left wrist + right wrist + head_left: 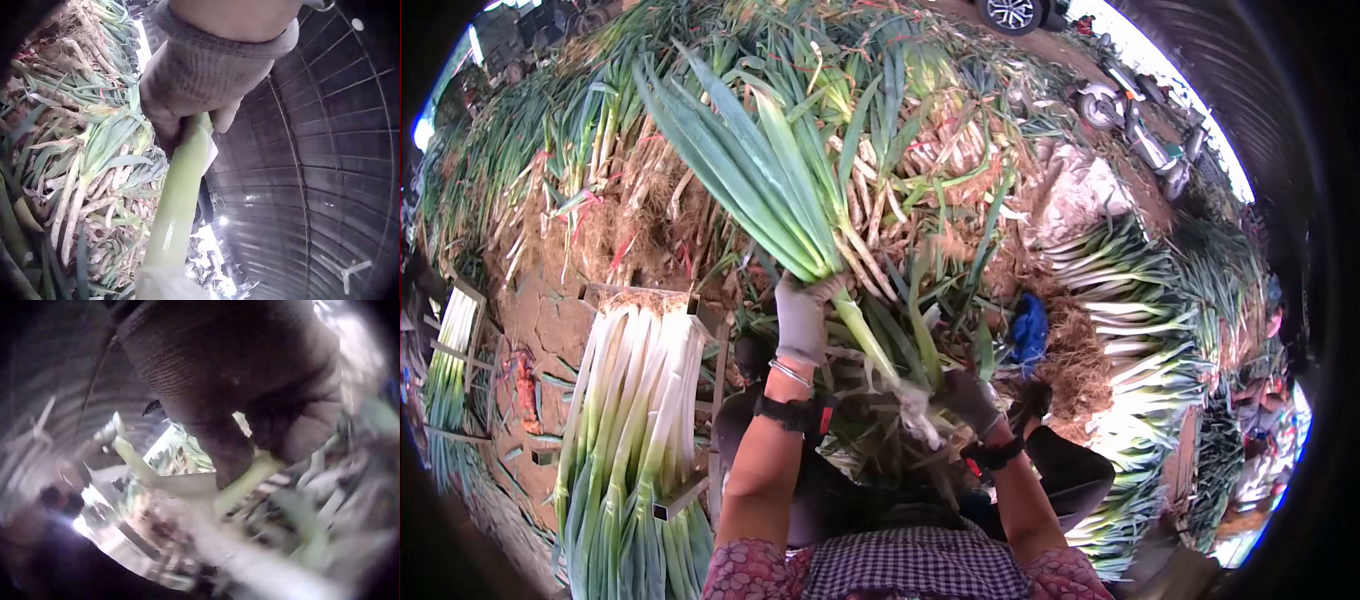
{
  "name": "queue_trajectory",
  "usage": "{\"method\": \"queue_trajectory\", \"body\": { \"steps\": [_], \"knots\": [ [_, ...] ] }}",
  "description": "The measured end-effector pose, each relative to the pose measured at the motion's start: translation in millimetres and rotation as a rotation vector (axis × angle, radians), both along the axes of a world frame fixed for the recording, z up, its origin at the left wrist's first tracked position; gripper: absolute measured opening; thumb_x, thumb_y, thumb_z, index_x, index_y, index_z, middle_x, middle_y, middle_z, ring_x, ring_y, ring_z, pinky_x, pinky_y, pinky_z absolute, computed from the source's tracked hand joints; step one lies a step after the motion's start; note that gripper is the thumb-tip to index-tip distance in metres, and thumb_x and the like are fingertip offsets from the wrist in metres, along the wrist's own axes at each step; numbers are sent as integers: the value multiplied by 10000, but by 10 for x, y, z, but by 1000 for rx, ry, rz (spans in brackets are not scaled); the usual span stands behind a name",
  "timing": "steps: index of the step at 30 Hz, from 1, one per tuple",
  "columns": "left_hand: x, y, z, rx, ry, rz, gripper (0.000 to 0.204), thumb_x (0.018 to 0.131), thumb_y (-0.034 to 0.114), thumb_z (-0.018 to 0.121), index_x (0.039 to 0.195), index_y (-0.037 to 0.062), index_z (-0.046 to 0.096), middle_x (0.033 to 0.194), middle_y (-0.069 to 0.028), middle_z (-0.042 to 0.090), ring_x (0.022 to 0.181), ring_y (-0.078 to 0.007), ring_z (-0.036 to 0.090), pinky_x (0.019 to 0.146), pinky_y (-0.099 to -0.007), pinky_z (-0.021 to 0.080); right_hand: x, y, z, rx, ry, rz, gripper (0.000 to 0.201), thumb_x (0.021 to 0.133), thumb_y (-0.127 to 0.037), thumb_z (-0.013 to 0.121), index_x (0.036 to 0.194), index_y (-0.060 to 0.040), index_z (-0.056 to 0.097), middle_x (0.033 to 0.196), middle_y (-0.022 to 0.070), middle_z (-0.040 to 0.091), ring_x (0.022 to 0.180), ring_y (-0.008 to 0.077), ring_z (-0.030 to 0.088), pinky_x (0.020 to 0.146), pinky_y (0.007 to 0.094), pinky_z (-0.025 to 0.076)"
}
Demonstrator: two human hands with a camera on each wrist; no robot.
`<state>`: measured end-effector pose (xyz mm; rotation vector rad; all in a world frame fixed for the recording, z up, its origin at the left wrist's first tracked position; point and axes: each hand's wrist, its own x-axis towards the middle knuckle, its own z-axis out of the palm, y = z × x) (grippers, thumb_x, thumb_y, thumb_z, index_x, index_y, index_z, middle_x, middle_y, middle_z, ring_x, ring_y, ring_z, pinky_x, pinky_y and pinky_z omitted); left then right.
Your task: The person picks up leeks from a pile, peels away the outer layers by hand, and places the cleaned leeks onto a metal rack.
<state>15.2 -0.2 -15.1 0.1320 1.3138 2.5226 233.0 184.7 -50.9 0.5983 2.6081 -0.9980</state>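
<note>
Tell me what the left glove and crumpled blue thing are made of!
The left glove looks like matte knitted fabric: fine ribbed lines show near its cuff. The blue thing may be thin plastic, from its creases and slight shine, or cloth.

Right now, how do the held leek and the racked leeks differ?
The held leek is single; the racked leeks lie side by side. The left hand grips the held leek; the racked leeks rest ungripped. The held leek points leaf-end forward, the racked leeks leaf-end backward. Both shade white to green.
</note>
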Motion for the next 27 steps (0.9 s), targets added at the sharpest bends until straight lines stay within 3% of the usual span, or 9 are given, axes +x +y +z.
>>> {"method": "queue_trajectory", "body": {
  "steps": [3,7,9,14,15,18,21,22,27],
  "knots": [
    [78,38,62,-66,-71,-85,273,835,-23,647,1097,-50,576,956,-87,650,808,-173,635,702,-303,547,-284,-170,396,136,546,-232,364,704,-194,776,1012,-60,635,1043,136,635,933,309,611,784,377,483],
    [110,137,58,-50,41,-67,307,796,-14,688,1078,-66,577,932,-86,660,798,-169,637,725,-296,530,-1075,-602,478,167,899,-43,326,681,-121,770,961,-49,620,1148,137,577,1111,315,517,935,392,409],
    [76,83,78,-84,78,-28,295,789,-14,696,1056,-69,584,899,-83,663,788,-177,645,720,-297,532,-1057,-714,522,161,999,-16,247,731,-99,754,905,-27,595,1083,113,609,1016,272,574,887,363,454],
    [-26,-104,262,-63,10,-57,241,817,19,657,1030,-71,589,865,-86,662,761,-162,638,693,-274,522,-370,-539,513,-1499,617,-351,187,835,-39,680,974,-34,555,870,9,569,790,131,588,686,296,505],
    [-55,-72,225,-61,7,-56,241,817,19,657,1030,-71,589,865,-86,662,761,-162,638,693,-274,522,-397,-533,575,-1497,614,-352,187,835,-39,680,974,-34,555,870,9,569,790,131,588,686,296,505],
    [23,33,196,-33,50,-51,273,781,-60,627,1045,-66,561,830,-101,646,648,-180,623,619,-298,524,-693,-602,829,-143,924,17,198,797,-87,697,951,-43,580,846,36,552,650,163,545,627,305,466],
    [72,73,245,-69,75,-28,271,776,-70,626,1037,-69,553,832,-110,642,642,-192,623,612,-302,525,-924,-700,668,135,863,220,197,757,-74,712,934,-64,627,917,88,597,733,248,607,660,314,481],
    [68,24,282,-84,97,-54,292,777,-85,613,1058,-75,536,838,-122,639,646,-201,625,612,-312,530,-862,-711,510,-109,639,110,153,740,-70,720,877,-85,652,997,116,605,851,286,620,696,321,485],
    [-127,-120,117,12,-18,44,288,820,-60,598,1102,-73,541,871,-104,647,713,-199,651,666,-302,553,-163,-448,225,-38,605,222,102,791,-94,693,871,-73,633,977,99,632,901,244,628,752,327,493]
  ]
}}
